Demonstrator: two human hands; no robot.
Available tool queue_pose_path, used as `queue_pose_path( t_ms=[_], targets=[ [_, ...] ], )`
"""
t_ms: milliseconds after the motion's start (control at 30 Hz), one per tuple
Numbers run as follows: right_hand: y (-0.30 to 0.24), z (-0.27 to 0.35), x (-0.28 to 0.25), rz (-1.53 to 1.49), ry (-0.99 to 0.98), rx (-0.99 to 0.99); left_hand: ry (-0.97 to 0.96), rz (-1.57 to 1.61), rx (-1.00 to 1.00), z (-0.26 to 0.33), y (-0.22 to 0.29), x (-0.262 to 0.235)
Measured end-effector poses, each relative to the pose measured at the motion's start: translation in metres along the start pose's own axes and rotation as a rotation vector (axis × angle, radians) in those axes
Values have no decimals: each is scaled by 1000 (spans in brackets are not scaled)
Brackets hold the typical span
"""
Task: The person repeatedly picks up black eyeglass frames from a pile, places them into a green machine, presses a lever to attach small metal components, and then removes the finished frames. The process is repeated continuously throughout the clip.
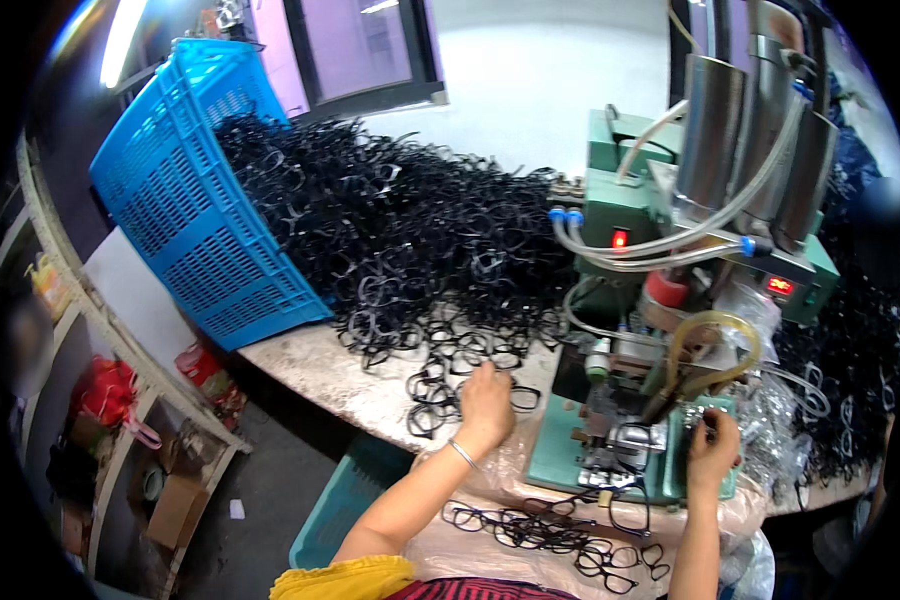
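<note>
My left hand (pixel 487 407) is closed at the near edge of a heap of black eyeglass frames. Its fingertips are on an eyeglass frame (pixel 524 398), whose rim sticks out on the right. My right hand (pixel 713 450) reaches over a small green tray (pixel 674 465) at the machine's right, fingers pinched; whatever they hold is too small to make out. Between my hands stands a green machine (pixel 625 205) with metal cylinders and clear hoses. One black eyeglass frame (pixel 630 518) sits at its metal fixture (pixel 610 465), untouched by either hand.
A tipped blue crate (pixel 195 215) spills the large heap (pixel 420 220) across the white table (pixel 315 375). More eyeglass frames (pixel 545 530) lie on pinkish plastic before me. A teal bin (pixel 345 495) stands below left, shelves (pixel 120 345) farther left. Clear plastic bags (pixel 770 430) lie at right.
</note>
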State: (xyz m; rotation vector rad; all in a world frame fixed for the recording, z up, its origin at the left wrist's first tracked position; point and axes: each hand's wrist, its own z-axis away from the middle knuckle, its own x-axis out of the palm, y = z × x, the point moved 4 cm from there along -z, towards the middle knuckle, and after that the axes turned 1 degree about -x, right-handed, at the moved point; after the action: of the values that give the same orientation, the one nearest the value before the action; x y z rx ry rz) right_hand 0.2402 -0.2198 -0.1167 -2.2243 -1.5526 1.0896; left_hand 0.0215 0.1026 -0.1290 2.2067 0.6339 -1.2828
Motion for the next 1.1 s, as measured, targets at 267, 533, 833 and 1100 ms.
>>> queue_pose_path(
  t_ms=[267, 533, 833, 1100],
  targets=[
    [-20, 8, -31, 88, 48, -18, 203, 335, 63, 14, -52, -35],
    [-80, 3, -50, -362, -198, 166, -57, 502, -169, 7, -111, 15],
    [-117, -5, 8, -887, -111, 408, 281, 1540, 30, 8, 56, -122],
    [-147, -7, 6, -1109, -174, 579, 376, 1261, 378, -26, 125, -177]
  ],
)
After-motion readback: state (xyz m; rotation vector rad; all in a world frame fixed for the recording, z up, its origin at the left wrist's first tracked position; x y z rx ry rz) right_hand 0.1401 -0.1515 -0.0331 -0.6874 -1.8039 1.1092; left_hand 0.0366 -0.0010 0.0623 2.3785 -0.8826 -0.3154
